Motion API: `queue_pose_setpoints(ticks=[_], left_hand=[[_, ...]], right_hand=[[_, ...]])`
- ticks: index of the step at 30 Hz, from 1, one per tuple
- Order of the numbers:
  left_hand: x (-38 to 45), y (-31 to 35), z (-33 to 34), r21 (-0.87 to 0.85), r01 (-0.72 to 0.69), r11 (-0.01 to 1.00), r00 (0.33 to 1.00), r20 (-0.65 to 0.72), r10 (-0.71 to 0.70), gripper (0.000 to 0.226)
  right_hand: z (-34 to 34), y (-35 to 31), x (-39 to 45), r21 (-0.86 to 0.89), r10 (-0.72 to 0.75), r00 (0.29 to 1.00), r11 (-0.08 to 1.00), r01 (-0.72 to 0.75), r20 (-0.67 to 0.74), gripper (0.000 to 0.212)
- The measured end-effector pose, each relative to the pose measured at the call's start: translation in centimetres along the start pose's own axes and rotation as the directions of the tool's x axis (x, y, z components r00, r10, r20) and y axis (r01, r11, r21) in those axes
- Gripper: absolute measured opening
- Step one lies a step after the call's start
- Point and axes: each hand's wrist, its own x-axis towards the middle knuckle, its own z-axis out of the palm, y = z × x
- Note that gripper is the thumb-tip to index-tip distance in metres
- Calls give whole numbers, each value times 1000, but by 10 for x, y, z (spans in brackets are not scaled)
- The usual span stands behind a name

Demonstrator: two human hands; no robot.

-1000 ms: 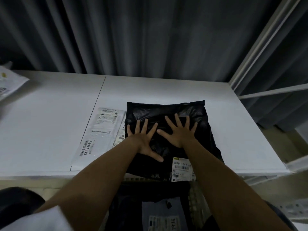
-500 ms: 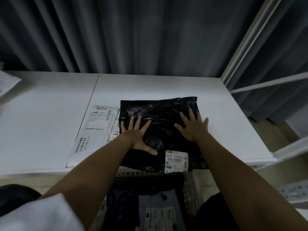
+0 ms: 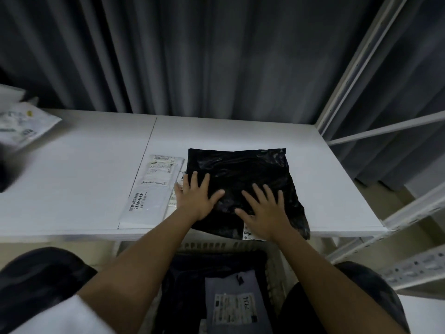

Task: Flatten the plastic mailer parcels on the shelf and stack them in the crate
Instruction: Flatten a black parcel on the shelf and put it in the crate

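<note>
Lay flat near the front edge of the white shelf (image 3: pixel 240 133), toward its right half: a black plastic mailer (image 3: pixel 243 169), crinkled and glossy, its near right corner hanging a little over the lip. Pressed down on its left part by the left hand (image 3: pixel 196 198), fingers straight and spread, the outermost fingers reaching past the mailer's left edge at about 9 o'clock. Pressed down on its near right part by the right hand (image 3: pixel 265 213), likewise spread flat, palm covering most of a white shipping label (image 3: pixel 246 231) stuck at the mailer's 6 o'clock edge. Neither hand curled around or pinching anything. Just beside the black mailer at 9 o'clock, partly tucked under it: a white mailer (image 3: pixel 151 191) lying flat, printed with barcodes and the number 43-6-4613. Far off at 10 o'clock, at the shelf's left end and well apart from the rest: another pale parcel (image 3: pixel 24 126), blurred. Below the shelf at 6 o'clock, between the forearms: a slotted plastic crate (image 3: pixel 212 244) holding dark mailers, topped by a grey mailer (image 3: pixel 231 302) with a white label facing up. Behind the shelf at 12 o'clock: a dark grey pleated curtain (image 3: pixel 204 56). At 3 o'clock: the white metal uprights and braces of the shelving frame (image 3: pixel 356 68).
</note>
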Motion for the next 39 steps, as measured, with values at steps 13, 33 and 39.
queue_pose_setpoints(ticks=[13, 33, 39], left_hand=[[-3, -111, -21, -323, 467, 823, 864, -31, -502, 71], [29, -106, -13, -612, 477, 631, 872, 242, -425, 93], [-5, -106, -30, -843, 333, 422, 912, 175, -371, 43]], right_hand=[[8, -54, 4, 129, -41, 959, 988, 80, -281, 59], [14, -39, 14, 35, 52, 986, 998, -58, 160, 56], [-3, -41, 12, 4, 41, 962, 999, -44, 270, 60]])
